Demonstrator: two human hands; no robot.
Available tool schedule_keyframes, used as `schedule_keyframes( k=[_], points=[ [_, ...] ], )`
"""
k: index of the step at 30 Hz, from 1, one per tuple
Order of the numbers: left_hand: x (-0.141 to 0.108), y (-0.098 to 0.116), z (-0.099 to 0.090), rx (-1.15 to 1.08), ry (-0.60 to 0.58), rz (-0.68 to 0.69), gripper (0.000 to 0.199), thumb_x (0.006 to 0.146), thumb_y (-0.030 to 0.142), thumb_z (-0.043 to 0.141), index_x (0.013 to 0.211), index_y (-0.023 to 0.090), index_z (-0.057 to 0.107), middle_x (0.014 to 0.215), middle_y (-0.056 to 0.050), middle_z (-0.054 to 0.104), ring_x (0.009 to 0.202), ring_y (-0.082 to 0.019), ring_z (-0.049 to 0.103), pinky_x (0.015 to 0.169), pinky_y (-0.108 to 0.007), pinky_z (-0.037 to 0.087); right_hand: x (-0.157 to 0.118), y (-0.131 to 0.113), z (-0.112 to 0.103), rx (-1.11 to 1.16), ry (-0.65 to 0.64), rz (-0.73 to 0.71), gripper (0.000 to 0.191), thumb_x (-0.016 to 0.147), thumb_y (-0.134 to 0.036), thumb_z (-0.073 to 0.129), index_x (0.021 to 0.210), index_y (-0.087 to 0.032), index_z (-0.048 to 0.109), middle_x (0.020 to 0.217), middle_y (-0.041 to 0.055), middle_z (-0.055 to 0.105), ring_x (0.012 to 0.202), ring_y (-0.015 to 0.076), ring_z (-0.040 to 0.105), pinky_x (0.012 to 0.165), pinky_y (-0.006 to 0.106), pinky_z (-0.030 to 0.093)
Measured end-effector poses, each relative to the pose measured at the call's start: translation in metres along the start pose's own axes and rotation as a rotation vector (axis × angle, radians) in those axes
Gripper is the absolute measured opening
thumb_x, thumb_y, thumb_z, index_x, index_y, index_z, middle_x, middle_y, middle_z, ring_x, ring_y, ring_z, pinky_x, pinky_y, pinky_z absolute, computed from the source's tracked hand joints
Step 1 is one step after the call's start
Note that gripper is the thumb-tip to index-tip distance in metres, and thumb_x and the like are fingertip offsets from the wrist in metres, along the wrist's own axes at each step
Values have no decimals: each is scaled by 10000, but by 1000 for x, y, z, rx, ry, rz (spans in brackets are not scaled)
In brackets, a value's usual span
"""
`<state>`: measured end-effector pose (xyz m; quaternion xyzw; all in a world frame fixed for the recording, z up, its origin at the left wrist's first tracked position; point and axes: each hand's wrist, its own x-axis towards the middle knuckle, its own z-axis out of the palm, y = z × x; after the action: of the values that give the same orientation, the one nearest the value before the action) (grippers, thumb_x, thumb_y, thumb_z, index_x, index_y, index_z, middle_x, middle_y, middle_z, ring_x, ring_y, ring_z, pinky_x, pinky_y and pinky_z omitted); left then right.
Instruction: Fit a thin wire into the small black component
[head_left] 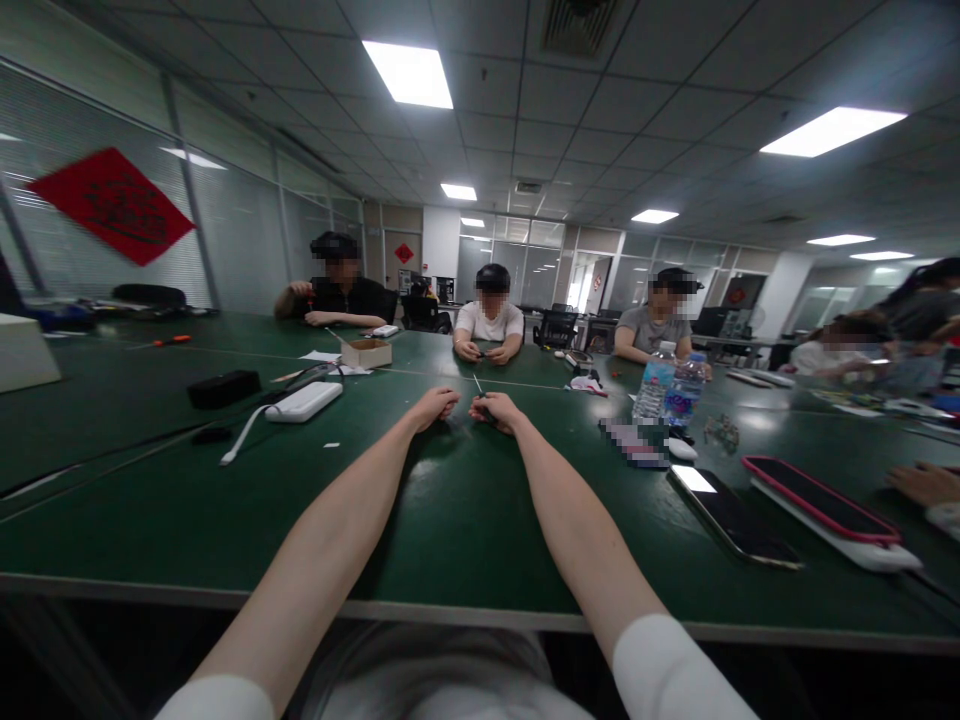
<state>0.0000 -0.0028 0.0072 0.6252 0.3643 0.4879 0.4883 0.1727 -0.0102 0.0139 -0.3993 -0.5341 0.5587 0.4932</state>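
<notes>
Head view: fingers (484,406) of the right hand (499,411) grip a slim metal tool (475,384); left hand (433,406) curled beside, grip unclear.

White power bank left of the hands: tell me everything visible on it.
The white power bank lies flat on the green tabletop. It is a long, rounded slab with a smooth, plastic-looking casing, set slanting across the view. A white cable leaves its left end and curves down-left across the table. It lies apart from the person's left hand, to that hand's left, and a black rectangular block sits just beyond it without touching. No markings or lights can be made out.
</notes>
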Motion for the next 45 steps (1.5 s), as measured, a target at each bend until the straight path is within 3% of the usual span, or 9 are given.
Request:
schedule_keyframes(
  k=[20, 45],
  points=[
    [0, -2, 2, 84, 53, 24, 185, 676, 312, 633, 649, 143, 566, 490, 16, 475, 405, -84, 442, 403, -212, 304, 17, 15, -4, -129, -30, -41, 95, 636, -73, 647, 702, -100, 584, 548, 7, 573, 499, 109, 573, 519, 210, 520],
    [5, -10, 0, 117, 61, 52, 169, 670, 287, 624, 641, 135, 558, 475, 22, 482, 385, -78, 438, 385, -200, 294, 17, 17, -5, -253, -37, -61, 56, 644, -67, 628, 678, -92, 591, 539, 16, 585, 506, 110, 582, 515, 185, 504]
  ],
)
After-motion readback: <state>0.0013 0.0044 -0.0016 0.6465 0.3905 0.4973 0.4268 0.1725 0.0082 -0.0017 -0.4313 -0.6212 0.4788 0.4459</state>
